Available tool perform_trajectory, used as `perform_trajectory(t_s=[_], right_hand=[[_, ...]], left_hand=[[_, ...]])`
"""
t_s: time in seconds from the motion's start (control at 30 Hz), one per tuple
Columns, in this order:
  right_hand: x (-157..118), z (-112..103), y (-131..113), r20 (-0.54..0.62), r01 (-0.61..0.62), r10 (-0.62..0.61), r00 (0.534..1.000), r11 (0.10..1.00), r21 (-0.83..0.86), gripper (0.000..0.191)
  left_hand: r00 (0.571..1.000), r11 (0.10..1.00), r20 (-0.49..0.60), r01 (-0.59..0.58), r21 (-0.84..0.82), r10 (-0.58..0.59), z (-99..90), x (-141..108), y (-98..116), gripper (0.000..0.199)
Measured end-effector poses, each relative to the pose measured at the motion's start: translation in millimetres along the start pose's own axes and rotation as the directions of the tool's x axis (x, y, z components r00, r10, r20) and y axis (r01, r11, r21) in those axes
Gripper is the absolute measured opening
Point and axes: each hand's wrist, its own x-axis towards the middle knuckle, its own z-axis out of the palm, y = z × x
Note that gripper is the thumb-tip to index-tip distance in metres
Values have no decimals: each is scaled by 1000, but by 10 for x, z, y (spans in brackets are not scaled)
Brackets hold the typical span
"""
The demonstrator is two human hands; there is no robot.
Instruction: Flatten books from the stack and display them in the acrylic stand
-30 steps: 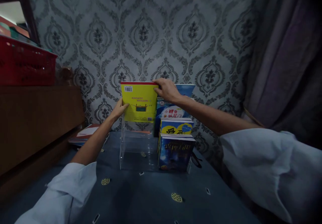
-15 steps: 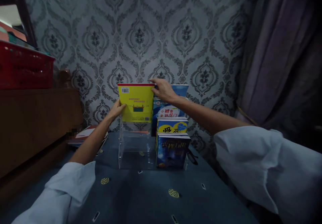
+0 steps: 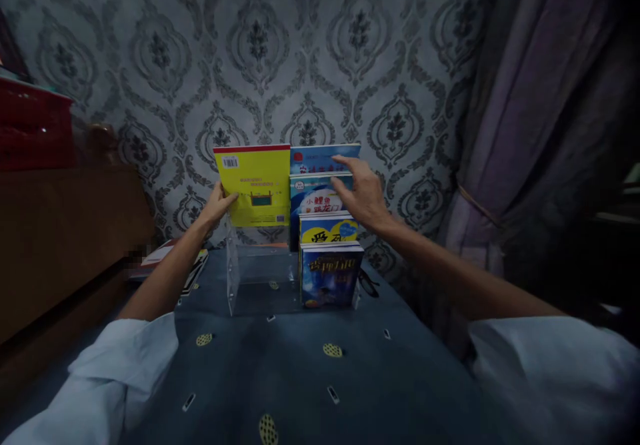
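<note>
Head view: left fingers (image 3: 229,200) grip a yellow, red-topped, barcoded book (image 3: 256,185); right fingers (image 3: 353,166) spread apart.

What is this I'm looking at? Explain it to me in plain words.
There is no machine: you see a person's left hand and right hand, both bare. One camera, worn on the head, looks forward and down at them. On the blue surface stands a clear rack with books stepped up its right side. The left hand holds a yellow book by its left edge. The right hand is open at the upper blue books; whether it touches them, I can't tell.
</note>
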Motion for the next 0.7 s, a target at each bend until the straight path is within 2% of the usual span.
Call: perform_trajectory(t_s=[0.1,0.17,0.23,0.27,0.33,0.4,0.5,0.6,0.7], right_hand=[[-477,-94,66,-30,-98,99,995,995,36,41],[-834,-112,101,-41,-182,185,982,982,56,42],[-1186,-92,128,-49,-275,279,959,958,80,43],[-1349,-71,137,-52,-319,325,944,943,94,44],[-1632,-10,148,-49,-399,407,912,909,124,45],[-1837,61,151,-30,-463,473,881,872,159,45],[-1999,156,146,20,-532,542,840,817,221,47],[-2049,214,130,39,-561,572,820,787,255,48],[-2076,241,98,56,-569,578,814,775,274,51]], left_hand=[[996,995,-89,-18,94,27,-13,-112,-32,67],[970,963,-216,-56,264,115,-8,-292,-49,67],[928,891,-284,-95,444,241,51,-554,-62,60],[920,853,-263,-125,507,291,108,-705,-68,54],[927,785,-141,-206,584,349,284,-1013,-83,41],[932,742,30,-306,597,361,517,-1283,-106,33],[911,719,237,-412,561,337,887,-1544,-157,31],[928,686,296,-367,628,226,1190,-1641,-192,31],[954,582,295,-269,767,52,1409,-1672,-174,29]])
